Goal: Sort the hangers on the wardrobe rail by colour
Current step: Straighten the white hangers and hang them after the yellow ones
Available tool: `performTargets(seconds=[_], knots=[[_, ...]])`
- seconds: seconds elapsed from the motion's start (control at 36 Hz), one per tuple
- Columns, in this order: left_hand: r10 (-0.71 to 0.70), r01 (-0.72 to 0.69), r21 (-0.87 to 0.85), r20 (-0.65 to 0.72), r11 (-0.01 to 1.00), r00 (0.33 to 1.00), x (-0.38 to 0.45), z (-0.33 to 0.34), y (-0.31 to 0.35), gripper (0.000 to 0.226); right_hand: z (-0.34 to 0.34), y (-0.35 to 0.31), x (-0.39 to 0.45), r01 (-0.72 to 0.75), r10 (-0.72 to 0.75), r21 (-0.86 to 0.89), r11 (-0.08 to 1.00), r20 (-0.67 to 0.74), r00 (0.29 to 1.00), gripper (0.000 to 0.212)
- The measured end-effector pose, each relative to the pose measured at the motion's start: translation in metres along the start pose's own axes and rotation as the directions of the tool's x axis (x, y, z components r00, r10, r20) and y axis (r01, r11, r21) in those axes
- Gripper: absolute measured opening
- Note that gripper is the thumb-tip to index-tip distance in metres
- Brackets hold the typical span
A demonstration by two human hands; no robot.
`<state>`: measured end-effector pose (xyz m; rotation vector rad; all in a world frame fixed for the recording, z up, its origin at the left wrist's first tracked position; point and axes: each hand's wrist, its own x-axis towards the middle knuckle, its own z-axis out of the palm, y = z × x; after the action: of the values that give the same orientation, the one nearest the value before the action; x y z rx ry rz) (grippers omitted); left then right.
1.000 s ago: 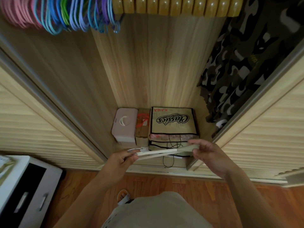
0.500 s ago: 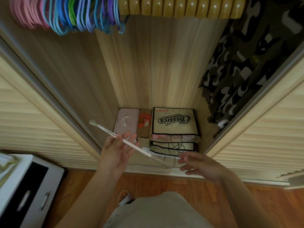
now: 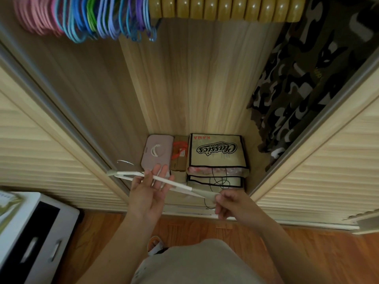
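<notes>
White hanger [image 3: 164, 180] between both hands [image 3: 148, 193], before open wardrobe [image 3: 205, 78].

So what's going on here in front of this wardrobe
A person stands at the open wardrobe holding a white hanger low in front of them. The left hand supports its middle with fingers fairly straight, and the right hand pinches the near end. On the rail above hang pink hangers, a mix of blue, green and purple hangers, then wooden hangers. The white one is not yet hung.
</notes>
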<state>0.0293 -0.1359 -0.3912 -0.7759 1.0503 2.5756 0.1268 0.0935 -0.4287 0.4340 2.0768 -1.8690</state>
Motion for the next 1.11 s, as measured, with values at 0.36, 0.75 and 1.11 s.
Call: performTargets(seconds=[0.36,0.75,1.11], knots=[[0.0,-0.001,0.009,0.049,1.0,0.999,-0.0058,-0.0007,0.0023,0.009,-0.0008,0.0013,-0.008,-0.087,0.07,0.253,0.964,0.076,0.995,0.031],[0.0,0.001,0.028,-0.037,1.0,0.999,-0.0067,0.0019,0.0,0.008,0.0011,0.006,-0.0039,0.032,-0.032,0.103,0.994,-0.005,0.999,0.028],[-0.017,0.018,0.045,-0.027,0.999,0.999,-0.0026,0.0002,-0.0047,0.009,-0.0055,0.0069,-0.0028,-0.051,0.048,0.096,0.994,0.029,0.998,0.023]])
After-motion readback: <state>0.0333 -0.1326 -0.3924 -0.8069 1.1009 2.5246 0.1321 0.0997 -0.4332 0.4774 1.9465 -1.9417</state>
